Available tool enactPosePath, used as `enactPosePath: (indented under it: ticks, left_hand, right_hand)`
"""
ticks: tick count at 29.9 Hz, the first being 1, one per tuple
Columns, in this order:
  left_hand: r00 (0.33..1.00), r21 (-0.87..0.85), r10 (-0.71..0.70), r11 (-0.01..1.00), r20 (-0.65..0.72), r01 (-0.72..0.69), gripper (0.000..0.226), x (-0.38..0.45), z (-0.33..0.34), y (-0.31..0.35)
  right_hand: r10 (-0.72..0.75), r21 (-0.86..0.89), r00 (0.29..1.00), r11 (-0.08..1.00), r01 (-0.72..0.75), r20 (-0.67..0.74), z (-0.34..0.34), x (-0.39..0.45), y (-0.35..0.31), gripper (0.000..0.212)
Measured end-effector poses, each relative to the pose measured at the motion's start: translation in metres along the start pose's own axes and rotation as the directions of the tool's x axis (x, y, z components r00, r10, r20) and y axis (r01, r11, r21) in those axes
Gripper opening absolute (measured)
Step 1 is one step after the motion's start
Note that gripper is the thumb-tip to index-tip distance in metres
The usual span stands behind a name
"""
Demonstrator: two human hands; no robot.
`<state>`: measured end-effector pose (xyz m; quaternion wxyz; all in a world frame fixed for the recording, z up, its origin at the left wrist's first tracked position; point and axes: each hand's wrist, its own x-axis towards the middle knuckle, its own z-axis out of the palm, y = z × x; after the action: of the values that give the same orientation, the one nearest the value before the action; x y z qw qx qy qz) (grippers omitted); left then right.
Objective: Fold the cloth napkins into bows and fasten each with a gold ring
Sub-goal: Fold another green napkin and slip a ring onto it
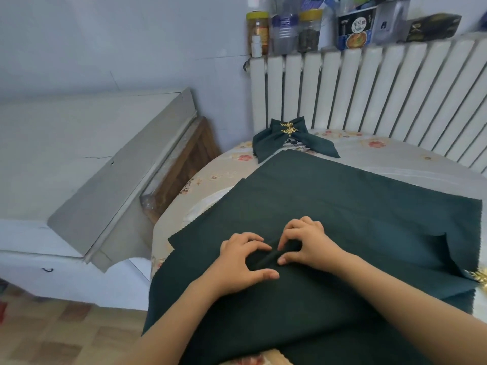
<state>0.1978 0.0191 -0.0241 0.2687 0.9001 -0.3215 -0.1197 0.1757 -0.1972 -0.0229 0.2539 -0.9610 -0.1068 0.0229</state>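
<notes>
Head view. Landmark: the white radiator (369, 96) at the far edge of the table (395, 164), which is covered in a floral cloth.

A dark green napkin (342, 206) lies spread flat on the table, on the near side of the radiator. It sits turned like a diamond: one corner points toward the radiator, and the near part hangs over the table edge toward the person. Other green cloth edges show under it at left and right, so more than one napkin may be stacked; I cannot tell how many.

At the napkin's middle a small ridge of cloth (268, 256) is pinched up. Its long axis runs from near left to far right, slanting toward the radiator.

Left hand (242, 259): palm down, forearm coming in from the near left, fingers curled over the ridge, thumb pressing from the near side; it grips the left end of the fold.

Right hand (308, 243): palm down, forearm from the near right, fingers arched, thumb and fingertips pinching the right end of the fold. The two hands are close together, nearly touching.

A finished bow (290, 143) of the same green cloth lies just in front of the radiator's left end, tails spreading toward the person, bound at its centre by a gold ring (288, 128) with leaf ornament.

A second gold ornament (481, 276) shows at the right frame edge, beside the napkin's right corner, well away from the radiator.
</notes>
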Motion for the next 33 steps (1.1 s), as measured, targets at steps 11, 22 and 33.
enactPosePath:
  ticks: [11, 22, 33]
  left_hand:
    - [0.875, -0.276, -0.375, 0.915, -0.306, 0.295, 0.006, 0.06, -0.027, -0.014]
    - [0.736, -0.08, -0.474, 0.861, -0.483, 0.502, 0.014, 0.12, -0.027, -0.039]
    - [0.638, -0.204, -0.613, 0.776, -0.465, 0.596, 0.016, 0.145, -0.031, -0.056]
  right_hand:
    - [0.348, 0.495, 0.937, 0.813, -0.306, 0.007, -0.027, 0.063, 0.012, 0.064]
    - [0.325, 0.058, 0.936, 0.946, -0.32, -0.135, -0.025, 0.112, 0.03, 0.031]
    - [0.316, -0.084, 0.903, 0.932, -0.353, -0.29, -0.011, 0.143, 0.04, 0.023]
